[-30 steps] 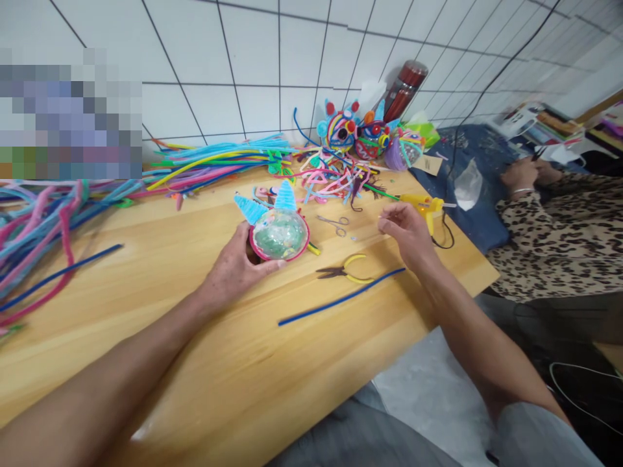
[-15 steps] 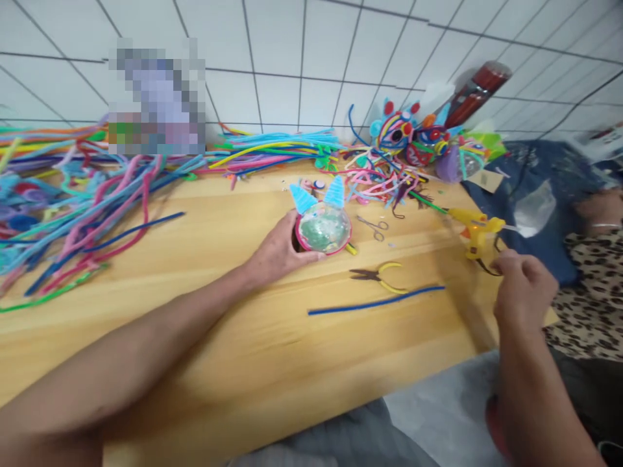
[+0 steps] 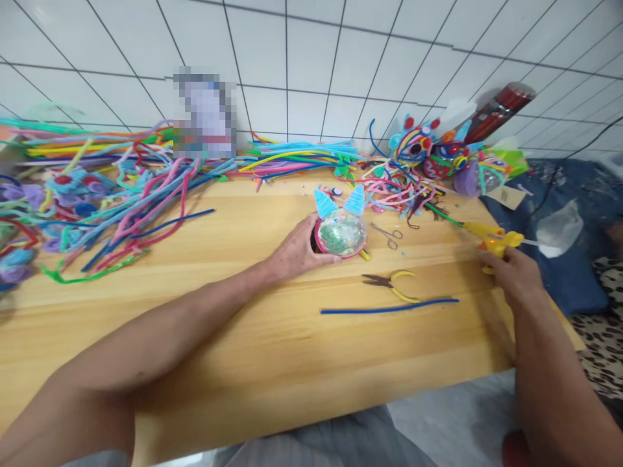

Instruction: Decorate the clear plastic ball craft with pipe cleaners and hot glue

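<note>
Within right hand (image 3: 520, 274), seemingly — glue gun (image 3: 500, 240)

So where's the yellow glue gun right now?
In the head view, the glue gun is at the table's right end, with the right hand on it, right of the scissors.

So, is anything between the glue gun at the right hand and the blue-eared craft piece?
The small metal scissors lie flat on the wooden table between the yellow glue gun and the blue-eared craft piece; nothing upright shows in that gap.
</note>
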Action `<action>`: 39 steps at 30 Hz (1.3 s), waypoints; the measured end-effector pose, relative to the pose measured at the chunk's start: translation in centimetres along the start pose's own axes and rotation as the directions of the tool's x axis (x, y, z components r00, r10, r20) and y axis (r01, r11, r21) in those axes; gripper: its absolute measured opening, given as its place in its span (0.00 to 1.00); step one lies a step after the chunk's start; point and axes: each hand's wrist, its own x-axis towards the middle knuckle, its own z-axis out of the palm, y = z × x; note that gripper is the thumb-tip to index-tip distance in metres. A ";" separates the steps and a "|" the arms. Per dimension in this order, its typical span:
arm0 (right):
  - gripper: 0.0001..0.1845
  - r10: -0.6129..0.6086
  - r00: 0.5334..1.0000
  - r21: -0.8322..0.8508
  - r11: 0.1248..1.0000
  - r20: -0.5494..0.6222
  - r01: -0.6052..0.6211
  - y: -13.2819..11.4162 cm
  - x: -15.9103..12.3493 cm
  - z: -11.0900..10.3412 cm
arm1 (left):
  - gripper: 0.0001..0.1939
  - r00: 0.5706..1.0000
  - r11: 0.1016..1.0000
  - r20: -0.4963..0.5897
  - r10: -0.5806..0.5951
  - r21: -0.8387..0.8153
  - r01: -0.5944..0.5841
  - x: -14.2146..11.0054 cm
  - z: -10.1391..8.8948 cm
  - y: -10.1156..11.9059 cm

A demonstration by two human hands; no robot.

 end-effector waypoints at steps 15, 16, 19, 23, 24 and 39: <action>0.16 -0.262 0.880 0.553 0.833 0.398 -0.002 -10.9 -11.7 1.5 | 0.42 0.999 1.000 -0.028 -0.018 0.010 0.018 -0.1 0.3 -0.1; 0.14 -0.338 0.855 0.525 0.846 0.393 0.093 -11.3 -12.7 1.3 | 0.43 0.999 1.000 -0.034 -0.006 0.012 0.006 -0.1 0.4 -0.2; 0.12 -0.603 0.735 0.431 0.778 0.310 0.457 -12.3 -15.0 0.9 | 0.44 0.997 0.999 -0.048 0.053 0.018 -0.052 -0.1 0.7 -0.5; 0.20 -0.786 0.572 0.374 0.616 0.233 0.693 -13.2 -16.6 0.8 | 0.42 0.987 0.988 -0.072 0.144 0.065 -0.139 0.1 0.8 -0.7; 0.21 -0.791 0.565 0.365 0.610 0.234 0.703 -13.4 -16.7 0.9 | 0.42 0.984 0.985 -0.074 0.159 0.085 -0.153 0.1 0.8 -0.6; 0.17 -0.838 0.517 0.220 0.545 0.175 0.809 -14.8 -17.6 2.9 | 0.45 0.957 0.947 -0.066 0.282 0.180 -0.266 0.0 1.2 -0.6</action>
